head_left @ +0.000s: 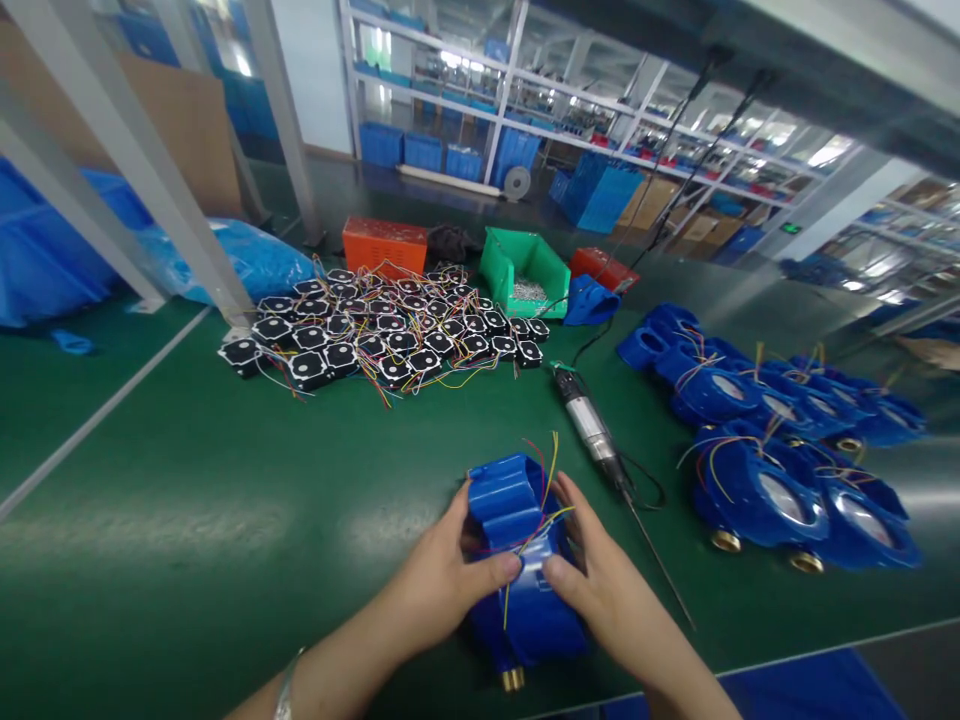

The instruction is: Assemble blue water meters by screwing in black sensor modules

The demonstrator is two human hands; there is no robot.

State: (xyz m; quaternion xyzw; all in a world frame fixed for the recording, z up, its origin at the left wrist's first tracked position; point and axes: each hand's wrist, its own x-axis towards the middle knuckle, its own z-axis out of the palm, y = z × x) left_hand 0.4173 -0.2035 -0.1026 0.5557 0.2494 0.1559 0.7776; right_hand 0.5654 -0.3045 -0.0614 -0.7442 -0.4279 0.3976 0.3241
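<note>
Left hand [442, 580], right hand [607, 590] both grasp meter [510, 500], thumbs pressing wires [553, 455] | step: likely tucking wires | care: pinch none | screwdriver [589, 425] lies beside

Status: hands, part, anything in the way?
Left hand and right hand both gripping blue meter housing. Coloured wires trail across it. Electric screwdriver lies beside right hand, apart.

Green worktable [187, 520], white shelving [510, 90], blue crates [424, 150], bright overhead light.
</note>
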